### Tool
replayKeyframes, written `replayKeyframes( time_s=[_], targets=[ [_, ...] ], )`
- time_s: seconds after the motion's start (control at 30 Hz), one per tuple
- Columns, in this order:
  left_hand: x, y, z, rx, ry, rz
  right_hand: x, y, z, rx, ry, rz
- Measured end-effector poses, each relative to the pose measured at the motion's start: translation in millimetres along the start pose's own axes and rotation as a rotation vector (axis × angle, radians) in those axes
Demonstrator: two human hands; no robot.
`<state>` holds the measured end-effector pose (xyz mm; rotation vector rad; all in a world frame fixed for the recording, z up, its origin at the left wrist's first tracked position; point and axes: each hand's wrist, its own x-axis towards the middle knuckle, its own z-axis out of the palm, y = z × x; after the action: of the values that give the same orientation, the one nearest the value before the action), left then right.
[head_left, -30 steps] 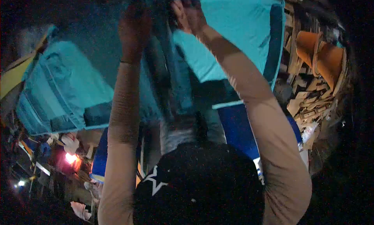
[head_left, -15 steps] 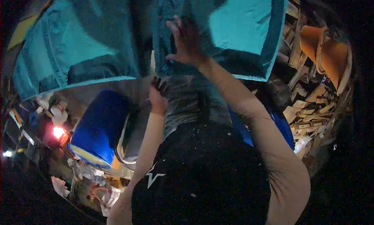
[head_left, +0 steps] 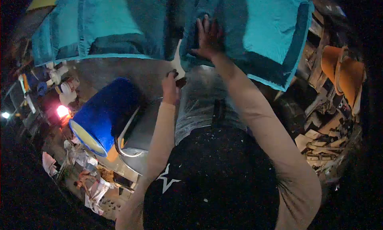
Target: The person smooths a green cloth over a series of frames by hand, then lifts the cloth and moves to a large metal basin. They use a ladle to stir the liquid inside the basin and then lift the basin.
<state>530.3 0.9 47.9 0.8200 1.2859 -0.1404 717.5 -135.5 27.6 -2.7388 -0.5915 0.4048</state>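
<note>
Two teal fabric panels, a left one [head_left: 113, 34] and a right one [head_left: 267, 30], hang in front of me with a narrow pale gap [head_left: 178, 62] between them. My right hand [head_left: 209, 40] lies against the inner part of the right panel, its fingers spread. Just below the gap is my left hand [head_left: 170, 88], its dark fingers partly bent but apart. I see nothing held in it, though shadow hides some of the fingertips.
A blue drum [head_left: 105, 110] lies tilted at left, beside a curved metal rim [head_left: 125, 144]. Beyond it glows a pinkish-white light [head_left: 63, 111]. Wood scraps [head_left: 323, 144] and an orange curved piece [head_left: 339, 72] are at right. A black star-marked cap [head_left: 211, 170] fills the bottom.
The view has shifted, so the panels sit farther right. My right hand stays spread on the fabric. My left hand's fingers have bent inward, and the pale gap shows wider near its lower end.
</note>
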Motion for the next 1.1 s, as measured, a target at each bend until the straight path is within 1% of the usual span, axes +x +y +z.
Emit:
replayKeyframes(
  time_s=[0.03,0.07,0.1,0.13,0.17,0.2,0.23,0.3,0.33,0.37,0.4,0.43,0.47,0.5,0.53,0.57,0.6,0.63,0.7,0.73,0.77,0.8,0.83,0.87,0.9,0.93,0.97,1.0,1.03,1.07,1.1],
  targets=[
    [-19,13,8,0.004,-0.002,0.020,0,11,6,0.073,0.045,-0.069],
    [-37,27,15,0.120,0.031,0.206,3,19,7,0.144,0.093,-0.132],
    [-47,37,18,0.243,0.063,0.384,1,22,3,0.154,0.107,-0.121],
    [-45,48,11,0.261,0.055,0.393,-6,23,-3,0.367,0.277,-0.181],
    [-39,66,2,0.494,-0.030,0.657,-11,21,-8,0.574,0.456,-0.240],
    [-33,88,-7,0.727,-0.128,0.919,-25,14,-11,0.594,0.426,-0.125],
    [-25,111,-11,0.745,-0.153,0.929,-47,5,-16,0.613,0.395,-0.009],
    [-1,161,-10,1.154,-0.322,1.178,-89,-40,-55,1.058,-0.151,0.258],
    [12,184,-2,1.169,-0.361,1.184,-103,-50,-44,1.056,-0.279,0.142],
    [25,206,11,1.492,-0.620,1.379,-113,-61,-25,1.049,-0.405,0.030],
    [38,222,24,1.802,-0.905,1.571,-112,-73,-6,1.058,-0.369,0.065],
    [52,231,31,1.800,-0.963,1.586,-105,-87,10,1.282,-0.614,0.338],
    [67,239,35,1.904,-1.178,1.548,-100,-100,27,1.506,-0.859,0.618],
    [84,248,39,2.003,-1.401,1.495,-98,-111,33,1.535,-0.816,0.651],
    [98,257,46,1.998,-1.480,1.491,-98,-124,38,1.834,-0.509,0.680],
    [109,266,55,1.868,-1.698,1.501,-101,-140,47,2.102,-0.155,0.701],
    [120,271,61,1.716,-1.909,1.486,-111,-151,131,1.468,0.241,0.225],
    [135,270,63,1.689,-1.990,1.444,-106,-172,141,1.470,0.271,0.290],
    [163,260,67,1.546,-2.237,1.369,-96,-200,145,2.074,0.850,0.651],
    [187,254,57,1.511,-2.294,1.327,-91,-207,143,2.056,0.888,0.701],
    [212,246,41,1.483,-2.271,1.311,-89,-207,140,1.509,0.666,0.811],
    [226,239,34,1.456,-2.235,1.319,-88,-206,135,0.966,0.420,0.852],
    [222,236,41,1.427,-2.268,1.314,-86,-213,132,0.949,0.432,0.877],
    [217,235,46,1.300,-2.302,1.350,-82,-224,130,1.439,0.723,1.040],
    [210,237,52,1.180,-2.325,1.384,-80,-230,128,1.939,1.034,1.148],
    [203,238,56,1.169,-2.351,1.375,-80,-222,120,1.384,0.817,1.063],
    [197,237,55,1.407,-2.337,1.441,-79,-226,115,1.381,0.835,1.082],
    [193,238,51,1.656,-2.293,1.507,-70,-233,90,1.430,1.000,1.119],
    [194,237,48,1.656,-2.310,1.499,-63,-238,70,1.473,1.167,1.148],
    [196,235,46,1.634,-2.258,1.574,-59,-241,61,1.448,1.155,1.291],
    [199,232,44,1.609,-2.202,1.652,-63,-241,78,1.449,1.165,1.303]
  ],
)
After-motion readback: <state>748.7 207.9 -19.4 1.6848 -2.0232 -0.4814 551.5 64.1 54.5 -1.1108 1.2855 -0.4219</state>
